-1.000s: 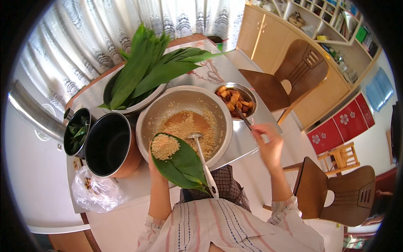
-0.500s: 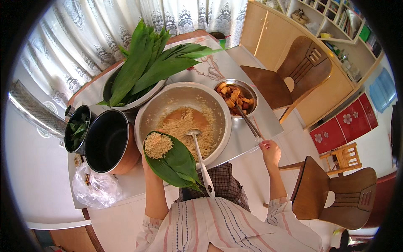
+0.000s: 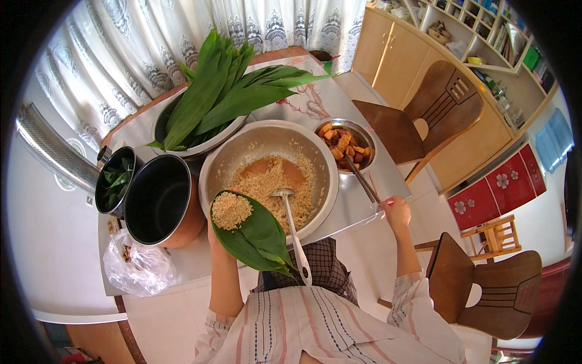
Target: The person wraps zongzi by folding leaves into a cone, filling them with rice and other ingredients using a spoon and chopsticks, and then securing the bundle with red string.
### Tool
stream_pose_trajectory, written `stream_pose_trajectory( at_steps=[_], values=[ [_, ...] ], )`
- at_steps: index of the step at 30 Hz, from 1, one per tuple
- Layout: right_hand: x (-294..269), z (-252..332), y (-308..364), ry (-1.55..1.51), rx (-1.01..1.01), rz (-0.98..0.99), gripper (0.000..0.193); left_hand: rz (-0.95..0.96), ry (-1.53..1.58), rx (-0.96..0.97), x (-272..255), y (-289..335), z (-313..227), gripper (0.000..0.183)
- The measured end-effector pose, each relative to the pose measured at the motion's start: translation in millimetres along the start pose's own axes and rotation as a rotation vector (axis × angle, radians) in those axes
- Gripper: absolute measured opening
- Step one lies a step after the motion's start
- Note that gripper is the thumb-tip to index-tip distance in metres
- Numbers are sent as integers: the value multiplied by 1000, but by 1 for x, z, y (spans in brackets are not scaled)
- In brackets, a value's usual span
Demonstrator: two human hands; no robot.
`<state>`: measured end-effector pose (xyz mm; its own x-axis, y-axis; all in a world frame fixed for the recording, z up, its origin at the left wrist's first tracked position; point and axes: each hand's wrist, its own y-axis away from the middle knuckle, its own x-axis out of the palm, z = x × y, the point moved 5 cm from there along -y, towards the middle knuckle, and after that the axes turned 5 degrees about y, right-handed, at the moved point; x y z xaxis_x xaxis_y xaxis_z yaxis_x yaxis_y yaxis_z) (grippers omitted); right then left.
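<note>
My left hand (image 3: 214, 238), mostly hidden behind a green leaf (image 3: 257, 233), holds that broad leaf from beneath. A mound of rice grains (image 3: 231, 210) lies at the leaf's upper left end. Beneath and beyond it stands a wide metal basin (image 3: 209, 164) of wet rice, with a long-handled metal spoon (image 3: 293, 227) resting in it, its handle over the near rim. Out to the right, my right hand (image 3: 397, 212) is closed at the upper end of a pair of chopsticks (image 3: 365, 184). Their tips are among the browned meat chunks (image 3: 344, 144) in a small metal bowl (image 3: 371, 134).
Long green leaves (image 3: 212, 97) fill a basin at the back left. A black-lined pot (image 3: 159, 200), a smaller dark pot (image 3: 109, 203) and a plastic bag (image 3: 136, 264) stand along the table's left side. Brown chairs (image 3: 485, 285) are to the right.
The whole view has shifted slightly. The chopsticks stay in the meat bowl with my right hand at their end, and my left hand keeps the rice-topped leaf above the basin's near rim.
</note>
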<state>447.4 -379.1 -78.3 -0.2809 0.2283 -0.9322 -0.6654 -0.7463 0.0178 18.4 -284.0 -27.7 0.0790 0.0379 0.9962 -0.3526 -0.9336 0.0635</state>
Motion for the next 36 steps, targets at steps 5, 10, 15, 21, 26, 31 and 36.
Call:
stream_pose_trajectory(
  at_steps=[5, 10, 15, 21, 26, 31, 36],
  values=[
    [-1, -6, -5, -22, -21, -1, 16, -38, -39, 25, 7, 3, 4, 33],
    [13, -17, -15, -12, -103, 54, 16, -60, -7, 18, 10, 7, 8, 32],
    [2, -22, -27, -683, 41, 181, 19, -51, -84, 43, 5, 3, 3, 33],
    [-59, 13, -19, -681, -192, 115, 16, -88, -181, 45, 2, 1, 5, 34],
    [-85, 28, -14, -841, -236, 87, 16, -108, -161, 66, 5, 6, 11, 35],
    [-85, 17, -2, -899, -133, 104, 15, -29, -93, -15, 8, 9, 17, 36],
    [-34, -23, 35, -873, 67, 210, 11, -80, -155, 37, 3, 9, 10, 34]
  ],
)
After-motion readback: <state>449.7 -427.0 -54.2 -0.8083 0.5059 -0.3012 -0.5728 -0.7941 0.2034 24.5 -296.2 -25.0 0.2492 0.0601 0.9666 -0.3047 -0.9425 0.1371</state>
